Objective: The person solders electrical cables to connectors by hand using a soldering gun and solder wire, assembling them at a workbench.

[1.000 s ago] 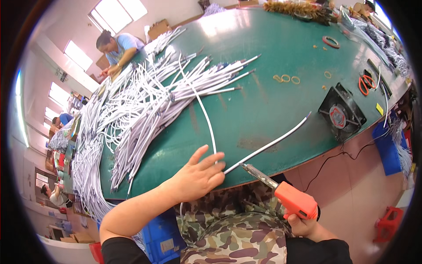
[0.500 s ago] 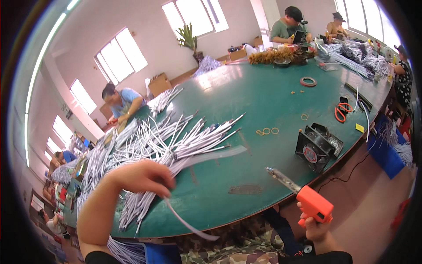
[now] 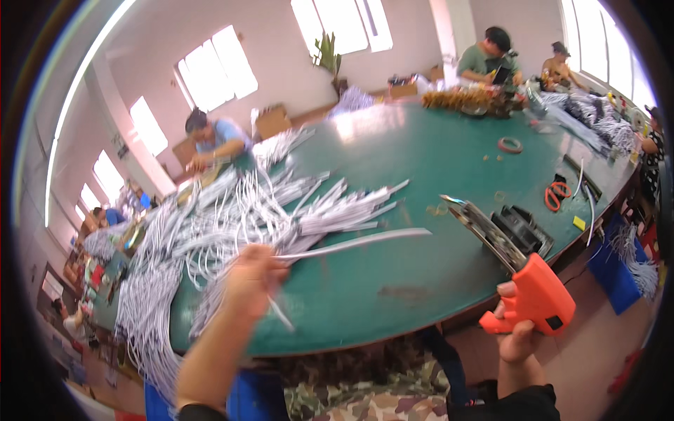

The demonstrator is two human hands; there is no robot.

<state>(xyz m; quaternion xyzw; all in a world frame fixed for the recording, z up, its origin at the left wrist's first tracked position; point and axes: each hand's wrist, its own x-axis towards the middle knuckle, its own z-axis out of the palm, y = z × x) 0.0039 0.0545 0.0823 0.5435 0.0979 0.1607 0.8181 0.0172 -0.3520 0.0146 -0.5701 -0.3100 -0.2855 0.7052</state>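
My left hand (image 3: 251, 274), somewhat blurred, is closed at the near edge of the heaped white cables (image 3: 246, 214). From below its fingers pokes the end of a thin white strip (image 3: 282, 316). Another pale, flat strip (image 3: 358, 242) reaches rightward from beside the fingertips over the green table; whether the hand grips this one too is unclear. My right hand (image 3: 518, 333) holds an orange pistol-shaped soldering gun (image 3: 540, 298) by its handle, a finger at the trigger. Its metal tip points up and left, above the tabletop.
A black fan-like device (image 3: 523, 228) stands behind the gun's barrel. Orange-handled scissors (image 3: 557, 195), a tape roll (image 3: 510, 145) and a yellow block (image 3: 579, 222) lie farther right. Blue bins (image 3: 614, 270) stand below the table. Other people work around its far side.
My left hand has moved right and closed; the strip's long dangling end now shows only shortly below it. The soldering gun has risen, its tip higher, before the black device. The view has shifted slightly.
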